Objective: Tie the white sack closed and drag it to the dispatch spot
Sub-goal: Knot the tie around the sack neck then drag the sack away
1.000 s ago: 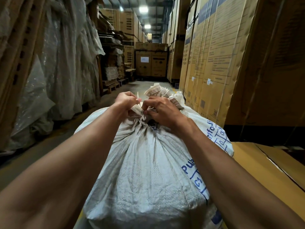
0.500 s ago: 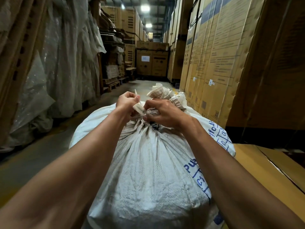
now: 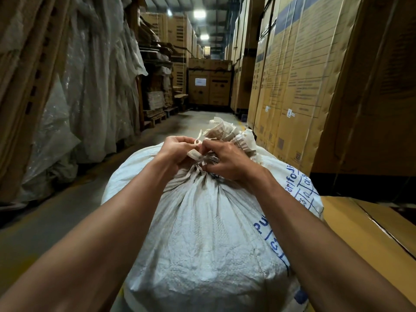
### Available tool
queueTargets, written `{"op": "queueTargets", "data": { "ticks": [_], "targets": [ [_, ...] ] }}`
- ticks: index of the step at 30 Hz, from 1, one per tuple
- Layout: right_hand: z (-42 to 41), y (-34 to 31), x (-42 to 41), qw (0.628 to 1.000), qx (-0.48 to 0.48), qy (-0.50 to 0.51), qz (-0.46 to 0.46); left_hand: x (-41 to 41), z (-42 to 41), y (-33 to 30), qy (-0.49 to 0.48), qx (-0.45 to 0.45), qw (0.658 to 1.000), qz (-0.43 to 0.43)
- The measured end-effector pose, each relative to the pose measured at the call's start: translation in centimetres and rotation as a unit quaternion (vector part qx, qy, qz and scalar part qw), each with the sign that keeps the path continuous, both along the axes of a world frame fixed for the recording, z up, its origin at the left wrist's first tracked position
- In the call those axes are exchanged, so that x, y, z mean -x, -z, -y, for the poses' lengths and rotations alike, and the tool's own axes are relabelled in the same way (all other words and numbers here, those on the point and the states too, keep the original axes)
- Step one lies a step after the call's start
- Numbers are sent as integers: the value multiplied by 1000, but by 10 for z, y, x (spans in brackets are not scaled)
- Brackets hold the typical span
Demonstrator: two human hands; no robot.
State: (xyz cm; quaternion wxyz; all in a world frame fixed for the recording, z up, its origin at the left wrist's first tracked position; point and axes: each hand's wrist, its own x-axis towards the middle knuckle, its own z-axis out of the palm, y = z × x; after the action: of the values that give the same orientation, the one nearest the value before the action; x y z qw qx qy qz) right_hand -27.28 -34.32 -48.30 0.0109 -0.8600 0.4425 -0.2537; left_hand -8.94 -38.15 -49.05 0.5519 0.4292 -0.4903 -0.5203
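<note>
A full white woven sack (image 3: 209,233) with blue print on its right side fills the middle of the head view. Its mouth is gathered into a puckered neck with a ruffled top (image 3: 227,134) sticking up behind my hands. My left hand (image 3: 174,149) pinches one end of a pale tie strip (image 3: 195,154) at the neck. My right hand (image 3: 227,161) grips the neck and the other part of the strip from the right. Both hands touch each other over the knot, which my fingers partly hide.
A narrow warehouse aisle with a grey concrete floor (image 3: 186,124) runs ahead. Tall cardboard cartons (image 3: 292,75) line the right; plastic-wrapped stock (image 3: 96,86) and wooden pallets (image 3: 157,117) line the left. Stacked cartons (image 3: 209,86) close the far end. A flat yellow-brown carton top (image 3: 369,233) lies at my right.
My hands have stayed on the sack's neck, working the strip with small finger movements. The left fingers now close tighter on the strip end. The sack has not shifted.
</note>
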Motion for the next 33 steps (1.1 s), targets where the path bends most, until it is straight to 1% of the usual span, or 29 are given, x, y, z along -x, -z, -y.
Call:
{"op": "queueTargets", "data": {
  "ticks": [2, 5, 13, 20, 23, 29, 33],
  "targets": [
    [2, 3, 0, 1000, -5, 4, 25, 4, 4, 4, -7, 3, 1000, -23],
    [8, 5, -2, 999, -7, 20, 49, 4, 12, 6, -8, 4, 999, -35],
    [19, 8, -10, 996, 33, 62, 53, 2, 26, 15, -35, 3, 999, -38],
    [19, 12, -13, 992, 95, 64, 55, 15, 29, 17, -100, 13, 990, -95],
    [19, 12, -13, 990, 117, 57, 60, 17, 36, 21, -148, 16, 986, -78],
    [18, 18, -11, 980, 186, 18, 69, 23, 39, 22, -229, 39, 973, 0],
    [18, 20, -14, 979, 197, 11, 54, 22, 39, 22, -266, 36, 963, 16]
  ]
}}
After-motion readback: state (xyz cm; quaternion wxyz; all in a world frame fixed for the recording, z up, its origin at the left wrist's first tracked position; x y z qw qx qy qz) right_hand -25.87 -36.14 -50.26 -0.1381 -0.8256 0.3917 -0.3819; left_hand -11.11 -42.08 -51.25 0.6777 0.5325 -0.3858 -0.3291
